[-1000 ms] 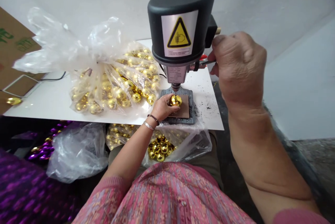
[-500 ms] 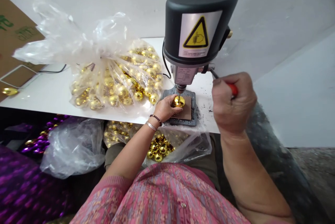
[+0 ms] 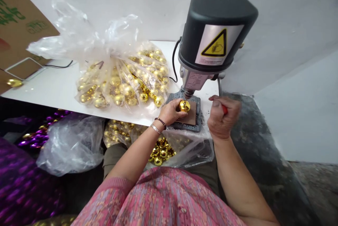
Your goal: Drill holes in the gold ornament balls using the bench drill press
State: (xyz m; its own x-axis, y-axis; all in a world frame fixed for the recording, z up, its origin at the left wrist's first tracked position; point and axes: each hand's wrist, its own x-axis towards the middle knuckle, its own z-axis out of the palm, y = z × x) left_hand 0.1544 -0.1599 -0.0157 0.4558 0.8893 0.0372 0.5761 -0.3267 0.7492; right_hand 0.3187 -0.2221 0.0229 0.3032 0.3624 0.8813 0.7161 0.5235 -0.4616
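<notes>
A pale wall (image 3: 158, 4) rises behind a white tabletop (image 3: 52, 95), with dark floor (image 3: 258, 141) to the right. On the tabletop stands a drill press (image 3: 219, 14), its black head bearing a yellow warning triangle (image 3: 215, 44) and a black cable (image 3: 173, 58) hanging at its left side.

The left hand (image 3: 173, 111) grips a gold ball (image 3: 185, 106) between thumb and fingers, over a brown board (image 3: 192, 117) on the grey base (image 3: 198, 127). The bit (image 3: 185, 100) meets the top of the ball; how deep it goes, I cannot tell. The right hand (image 3: 224, 117) is closed around the red end of the lever (image 3: 220, 87), to the right of the base. Dark specks (image 3: 204, 117) lie beside the base.

Left of the press sits a gathered clear bag (image 3: 105, 51) full of gold balls, and past it a cardboard box (image 3: 21, 32). More gold balls (image 3: 161, 152) lie in an open bag (image 3: 199, 154) on the person's lap. Purple balls (image 3: 39, 138) show at the lower left, near a crumpled clear bag (image 3: 72, 145).
</notes>
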